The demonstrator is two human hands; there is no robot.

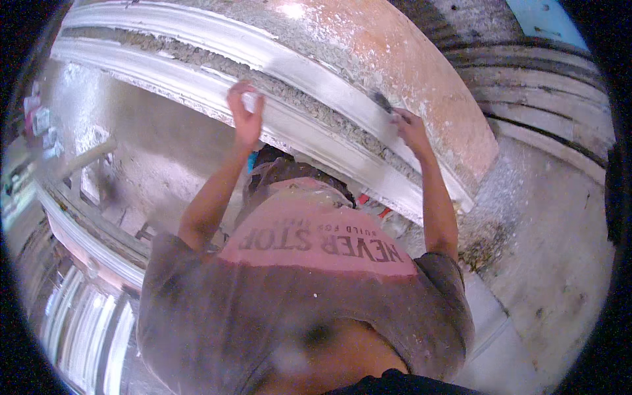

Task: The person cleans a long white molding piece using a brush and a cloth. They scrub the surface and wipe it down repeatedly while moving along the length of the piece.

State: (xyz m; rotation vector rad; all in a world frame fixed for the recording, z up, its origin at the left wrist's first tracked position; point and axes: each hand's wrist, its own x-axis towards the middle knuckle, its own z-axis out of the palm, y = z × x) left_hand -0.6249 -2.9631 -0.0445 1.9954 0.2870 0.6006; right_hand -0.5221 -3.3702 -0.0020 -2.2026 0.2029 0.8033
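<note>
Two long white plaster mouldings run side by side across the bench, the farther one (316,72) and the nearer one (178,76). Rough grey material (227,64) fills the strip between them. My right hand (411,128) is closed on a small brush (380,101) whose dark bristles meet the farther moulding towards its right end. Over the nearer moulding is my left hand (245,115), fingers curved and thumb apart, with nothing seen in it. Whether its fingertips touch the plaster, I cannot tell.
Beyond the mouldings lies a pinkish-orange bench surface (421,72) spotted with white. Long boards or strips (546,99) are stacked at the far right, with a light blue panel (550,20) above. More white mouldings (85,329) lie at the lower left. Debris (487,247) covers the floor near my right arm.
</note>
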